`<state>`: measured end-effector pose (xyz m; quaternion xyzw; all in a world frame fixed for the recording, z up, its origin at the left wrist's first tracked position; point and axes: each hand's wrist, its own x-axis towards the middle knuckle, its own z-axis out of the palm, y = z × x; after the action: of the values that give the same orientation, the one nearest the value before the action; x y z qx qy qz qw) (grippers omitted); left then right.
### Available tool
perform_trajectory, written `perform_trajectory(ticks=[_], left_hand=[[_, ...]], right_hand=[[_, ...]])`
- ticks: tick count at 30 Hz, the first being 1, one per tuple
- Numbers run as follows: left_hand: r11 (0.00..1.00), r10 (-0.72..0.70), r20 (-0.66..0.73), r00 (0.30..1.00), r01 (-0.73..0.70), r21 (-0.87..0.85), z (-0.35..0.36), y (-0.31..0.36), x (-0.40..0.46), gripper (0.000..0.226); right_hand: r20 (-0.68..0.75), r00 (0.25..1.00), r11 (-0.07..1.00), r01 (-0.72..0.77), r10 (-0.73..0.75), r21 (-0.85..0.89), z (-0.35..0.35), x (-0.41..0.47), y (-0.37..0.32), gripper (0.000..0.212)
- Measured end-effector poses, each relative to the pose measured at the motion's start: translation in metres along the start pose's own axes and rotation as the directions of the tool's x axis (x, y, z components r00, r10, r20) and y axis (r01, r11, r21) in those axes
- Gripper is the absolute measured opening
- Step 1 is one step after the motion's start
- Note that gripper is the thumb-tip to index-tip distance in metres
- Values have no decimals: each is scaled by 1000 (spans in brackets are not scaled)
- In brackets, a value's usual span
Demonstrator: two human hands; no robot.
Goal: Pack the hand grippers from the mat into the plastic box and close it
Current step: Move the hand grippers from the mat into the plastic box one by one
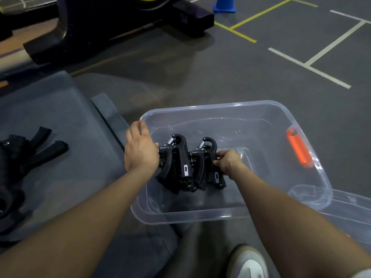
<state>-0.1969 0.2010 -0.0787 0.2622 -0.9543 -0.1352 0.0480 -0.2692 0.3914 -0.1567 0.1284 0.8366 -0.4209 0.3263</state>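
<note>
A clear plastic box [313, 157] with an orange latch [299, 149] stands open on the floor. Over its inside, both my hands press a bunch of black hand grippers [188, 167] between them. My left hand [140, 151] holds the bunch's left side, near the box's left wall. My right hand [228, 161] grips its right side. More black hand grippers [46, 151] lie on the grey mat [60, 117] at the far left. The clear lid [353, 209] lies on the floor to the right of the box, partly under its corner.
A black exercise machine [100, 23] stands at the back left. A blue cone [224, 5] sits at the back. Yellow and white lines mark the grey floor. My white shoe [249, 263] shows at the bottom edge.
</note>
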Motion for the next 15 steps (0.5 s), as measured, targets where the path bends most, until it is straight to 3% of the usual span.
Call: perform_trajectory(ticks=[4, 7, 15], left_hand=[[1000, 7, 10, 1000, -7, -16, -1, -1, 0, 71], [998, 11, 45, 999, -8, -65, -4, -3, 2, 72], [982, 10, 111, 994, 11, -189, -52, -21, -13, 51]], right_hand=[[8, 999, 999, 42, -42, -26, 1, -1, 2, 46], [42, 998, 998, 50, -52, 48, -7, -14, -7, 53], [-82, 967, 962, 251, -243, 111, -10, -65, -67, 39]])
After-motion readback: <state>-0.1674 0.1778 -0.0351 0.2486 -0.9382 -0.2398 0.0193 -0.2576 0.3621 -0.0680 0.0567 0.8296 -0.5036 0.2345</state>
